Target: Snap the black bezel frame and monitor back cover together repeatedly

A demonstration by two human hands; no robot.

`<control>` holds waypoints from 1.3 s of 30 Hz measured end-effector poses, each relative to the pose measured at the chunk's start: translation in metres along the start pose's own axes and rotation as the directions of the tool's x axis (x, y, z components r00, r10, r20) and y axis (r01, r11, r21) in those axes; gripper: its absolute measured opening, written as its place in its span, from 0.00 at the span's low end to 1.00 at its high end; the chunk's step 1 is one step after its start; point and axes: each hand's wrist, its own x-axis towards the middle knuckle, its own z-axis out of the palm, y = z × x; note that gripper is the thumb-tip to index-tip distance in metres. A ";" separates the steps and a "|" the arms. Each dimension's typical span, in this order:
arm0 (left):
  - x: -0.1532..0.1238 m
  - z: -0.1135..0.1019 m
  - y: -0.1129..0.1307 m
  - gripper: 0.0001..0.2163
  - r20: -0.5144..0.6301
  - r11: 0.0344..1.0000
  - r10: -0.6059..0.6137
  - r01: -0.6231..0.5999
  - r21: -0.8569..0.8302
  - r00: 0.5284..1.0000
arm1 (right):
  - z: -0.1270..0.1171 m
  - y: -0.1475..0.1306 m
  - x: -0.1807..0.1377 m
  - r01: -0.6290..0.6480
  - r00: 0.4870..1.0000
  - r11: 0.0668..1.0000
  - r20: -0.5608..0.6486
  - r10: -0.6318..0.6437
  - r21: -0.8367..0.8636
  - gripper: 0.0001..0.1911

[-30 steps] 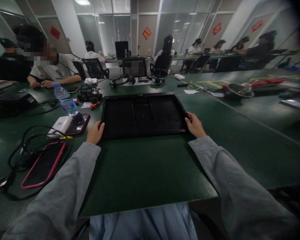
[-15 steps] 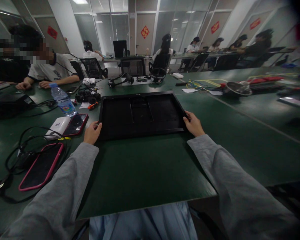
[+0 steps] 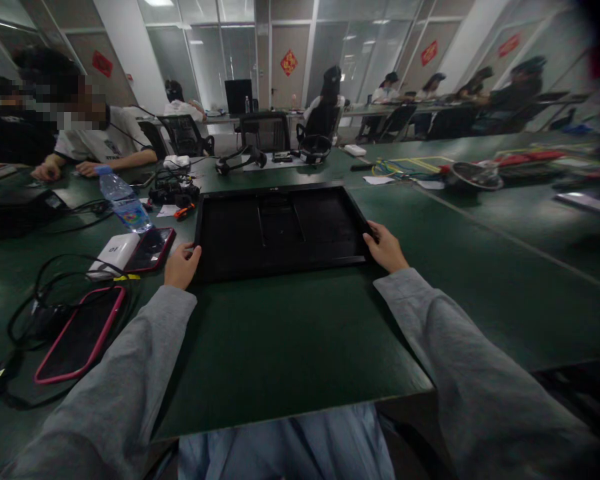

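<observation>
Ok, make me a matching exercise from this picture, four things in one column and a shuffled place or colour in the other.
1. Left hand
2. Right hand
3. Black panel
4. Water bottle

A. Between the two hands
B. Blue cap
C. At the panel's right edge
D. At the panel's left edge

Pairs: 1-D, 2-C, 3-A, 4-B

One head-worn view, aimed forward and down.
It looks from above the light-blue cloth-covered lap (image 3: 285, 443), close over the near edge of the smooth dark-green table (image 3: 290, 353), and out to the tall glass-panelled wall (image 3: 205, 63) at the far side.
</observation>
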 end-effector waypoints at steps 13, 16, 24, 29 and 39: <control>0.002 0.000 -0.003 0.22 -0.009 1.000 -0.016 0.016 0.006 1.000 | -0.001 -0.004 -0.001 0.006 1.000 0.999 0.022 -0.005 -0.034 0.34; 0.000 -0.001 -0.001 0.22 -0.008 0.999 -0.011 0.012 0.039 1.000 | -0.002 -0.007 -0.001 0.005 1.000 0.998 0.017 -0.004 -0.056 0.34; 0.002 0.003 -0.005 0.22 -0.010 0.996 0.015 -0.015 0.091 1.000 | -0.002 -0.012 -0.003 0.004 1.000 0.997 0.011 -0.003 -0.077 0.35; 0.004 0.005 -0.008 0.22 -0.016 0.995 0.023 -0.022 0.095 1.000 | -0.002 -0.011 -0.002 0.000 1.000 0.996 0.006 0.000 -0.092 0.34; 0.007 0.010 -0.014 0.23 -0.049 0.994 0.103 -0.101 0.036 0.993 | -0.002 -0.011 -0.003 -0.001 1.000 0.994 0.012 0.002 -0.108 0.37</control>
